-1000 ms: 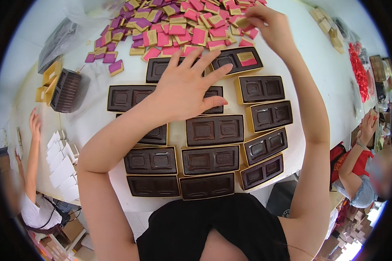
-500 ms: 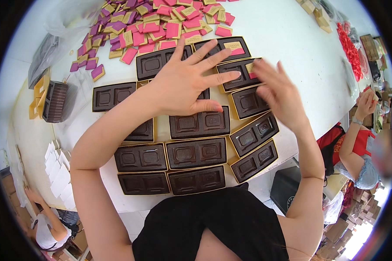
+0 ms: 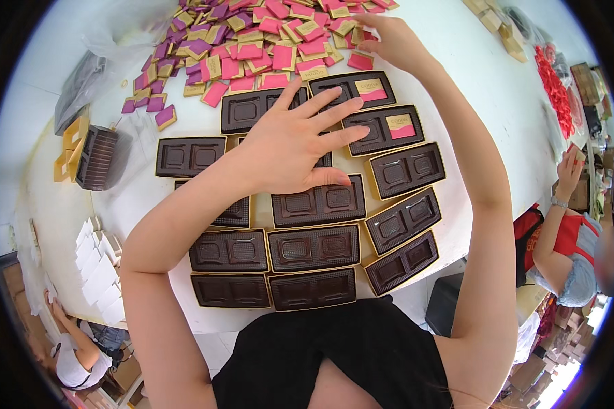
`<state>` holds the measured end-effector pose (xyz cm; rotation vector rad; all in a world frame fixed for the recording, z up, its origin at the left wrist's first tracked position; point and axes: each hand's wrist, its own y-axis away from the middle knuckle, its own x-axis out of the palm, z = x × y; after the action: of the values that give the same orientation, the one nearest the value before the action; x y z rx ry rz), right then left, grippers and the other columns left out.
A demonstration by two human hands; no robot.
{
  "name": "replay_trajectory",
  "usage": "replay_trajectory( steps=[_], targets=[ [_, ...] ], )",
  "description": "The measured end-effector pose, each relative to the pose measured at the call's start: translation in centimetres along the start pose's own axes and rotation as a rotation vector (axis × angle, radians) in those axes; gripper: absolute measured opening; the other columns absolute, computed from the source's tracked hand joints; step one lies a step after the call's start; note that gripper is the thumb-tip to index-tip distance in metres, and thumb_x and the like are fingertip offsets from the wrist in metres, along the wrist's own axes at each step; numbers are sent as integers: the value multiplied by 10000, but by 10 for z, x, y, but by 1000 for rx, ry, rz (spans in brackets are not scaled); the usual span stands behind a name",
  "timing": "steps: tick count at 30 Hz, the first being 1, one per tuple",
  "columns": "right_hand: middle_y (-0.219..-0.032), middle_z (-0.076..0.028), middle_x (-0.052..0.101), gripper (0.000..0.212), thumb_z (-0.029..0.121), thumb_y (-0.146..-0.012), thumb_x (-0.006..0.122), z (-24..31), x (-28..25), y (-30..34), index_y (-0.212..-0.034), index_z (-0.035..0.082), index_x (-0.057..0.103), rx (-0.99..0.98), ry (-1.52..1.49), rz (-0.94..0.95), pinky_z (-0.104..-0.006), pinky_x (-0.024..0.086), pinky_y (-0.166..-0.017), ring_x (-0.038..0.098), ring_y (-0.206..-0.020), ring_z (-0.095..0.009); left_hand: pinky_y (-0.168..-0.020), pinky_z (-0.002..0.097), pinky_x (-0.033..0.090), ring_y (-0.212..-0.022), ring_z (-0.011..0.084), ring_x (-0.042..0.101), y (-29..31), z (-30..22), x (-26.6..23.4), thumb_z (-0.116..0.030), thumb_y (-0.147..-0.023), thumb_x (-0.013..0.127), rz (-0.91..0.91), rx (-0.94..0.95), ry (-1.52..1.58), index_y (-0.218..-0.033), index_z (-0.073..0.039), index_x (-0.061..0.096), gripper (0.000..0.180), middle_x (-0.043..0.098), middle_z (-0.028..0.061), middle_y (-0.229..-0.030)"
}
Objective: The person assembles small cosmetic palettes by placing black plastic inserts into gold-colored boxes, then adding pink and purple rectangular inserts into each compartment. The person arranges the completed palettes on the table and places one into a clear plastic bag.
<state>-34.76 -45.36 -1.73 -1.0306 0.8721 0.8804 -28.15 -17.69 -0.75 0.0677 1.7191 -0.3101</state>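
Note:
My left hand (image 3: 300, 140) is spread open, palm down, over the middle of several gold-edged boxes with dark brown two-hollow trays. Nothing is held in it. Its fingertips reach over a tray (image 3: 372, 129) whose right hollow holds a pink-and-gold wrapped chocolate (image 3: 400, 126). Just beyond, another tray (image 3: 334, 85) has a second wrapped chocolate (image 3: 370, 90) in its right hollow. My right hand (image 3: 396, 44) is at the right edge of the chocolate pile (image 3: 252, 51), thumb and fingers apart, with no chocolate visible between them. Other trays, such as the nearest one (image 3: 314, 288), show bare hollows.
Purple-and-gold chocolates (image 3: 155, 103) lie on the pile's left side. A stack of brown trays (image 3: 94, 158) stands beside gold box parts (image 3: 70, 150) at the left. White folded card pieces (image 3: 99, 266) lie nearer. Co-workers are at both sides; red shred (image 3: 551, 85) lies far right.
My right hand has moved away from the tray up to the pile. The chocolate that was near its fingers now lies in that tray's right hollow. My left hand stays spread.

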Motion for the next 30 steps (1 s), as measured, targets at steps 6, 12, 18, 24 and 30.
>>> replay_trajectory(
  steps=[6, 12, 18, 24, 30],
  targets=[
    [-904, -113, 699, 242, 168, -838, 698, 19, -37, 42, -1038, 34, 684, 0, -11, -276, -378, 531, -728, 678, -798, -285, -1147, 606, 195, -1427, 308, 322, 1, 0, -1, -562, -840, 620, 10, -24, -10, -1438, -269, 450, 688, 343, 47, -1554],
    [-924, -91, 660, 173, 141, -777, 754, 116, -66, 165, -841, 23, 646, 12, 144, -222, -347, 536, -659, 656, -772, -269, -1133, 650, 161, -1459, 341, 253, 0, -2, -5, -580, -808, 626, -8, 8, -29, -1464, -283, 428, 747, 286, 52, -1588],
    [-1046, -125, 683, 273, 178, -784, 753, 109, -64, 208, -978, -2, 684, 157, 169, -191, -369, 545, -815, 668, -939, -275, -1058, 781, 68, -1473, 404, 165, -6, -17, -11, -822, -806, 384, 38, 216, 51, -1434, -383, 459, 770, 267, 47, -1596],
    [-1143, -130, 681, 433, 339, -830, 694, 136, -68, 222, -1079, -15, 691, 156, 439, -26, -513, 329, -1113, 595, -1128, -278, -1085, 768, 71, -1464, 329, 235, -6, -26, 1, -797, -797, 428, 100, 267, 51, -1423, -394, 464, 745, 326, -23, -1566],
    [-818, -104, 699, 398, 381, -791, 710, 123, -80, 195, -787, -17, 702, -57, 385, 7, -513, 357, -1108, 632, -899, -240, -1108, 732, 120, -1448, 298, 285, -4, -25, -1, -750, -809, 490, 102, 259, 89, -1412, -374, 472, 710, 344, -30, -1555]
  ],
)
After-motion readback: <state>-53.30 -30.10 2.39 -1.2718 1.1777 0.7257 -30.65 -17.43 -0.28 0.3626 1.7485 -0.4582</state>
